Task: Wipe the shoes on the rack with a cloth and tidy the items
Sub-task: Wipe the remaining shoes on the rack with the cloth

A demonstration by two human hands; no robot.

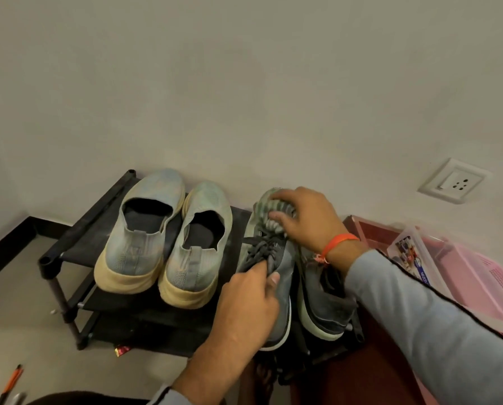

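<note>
A grey lace-up sneaker (276, 276) sits on the top shelf of a black shoe rack (77, 232), toe pointing toward the wall. The right hand (305, 220) presses a bunched striped cloth (273, 211) onto the sneaker's toe, fingers curled over the cloth. The left hand (244, 305) grips the same sneaker near its tongue and collar, thumb and fingers pinching the dark laces (262, 249). Just to the right of it lies the matching dark grey sneaker (326, 302), touching the first, its heel hanging over the shelf's front edge. To the left on the same shelf stand two pale blue slip-on shoes (168, 241) with cream soles, side by side, heels toward the camera. That makes four shoes on the top shelf. Two lower shelves show beneath.

The right wrist carries an orange band (337, 244) above a grey sleeve (419, 311). Right of the rack, a pink plastic basket (478, 276) holds a clear plastic box (413, 255) with printed packets inside; their print is too small to read. A white wall socket (454, 181) sits above. On the floor at lower left lies an orange pen (13, 378).
</note>
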